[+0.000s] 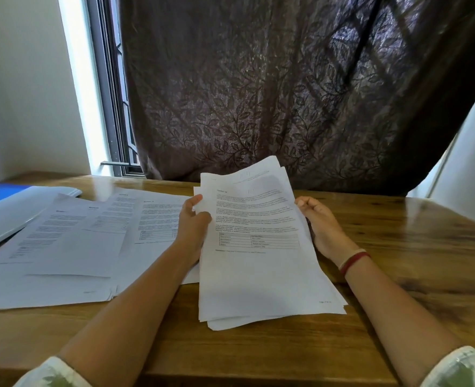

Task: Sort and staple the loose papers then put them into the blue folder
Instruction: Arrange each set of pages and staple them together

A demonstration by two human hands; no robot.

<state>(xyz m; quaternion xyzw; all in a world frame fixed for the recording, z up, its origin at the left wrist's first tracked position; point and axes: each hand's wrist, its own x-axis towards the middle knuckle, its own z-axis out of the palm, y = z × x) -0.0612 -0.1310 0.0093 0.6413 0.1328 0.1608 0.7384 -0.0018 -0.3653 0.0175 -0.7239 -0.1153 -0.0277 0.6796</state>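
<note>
We're in a light top w/ sleeves that end up near the elbows, so our forearms are bare down to the left hand [194, 222] & right hand [322, 224]. The left sleeve [49, 372] & right sleeve [459, 367] are the same fabric: off-white w/ a soft green blotchy print, poss. leaves, too blurred to tell. Cuff edges look loose & a bit rumpled. On our right wrist are 2 bands side by side: a red band [355, 262] & a thinner cream band [352, 256] on the hand side, touching it.
</note>
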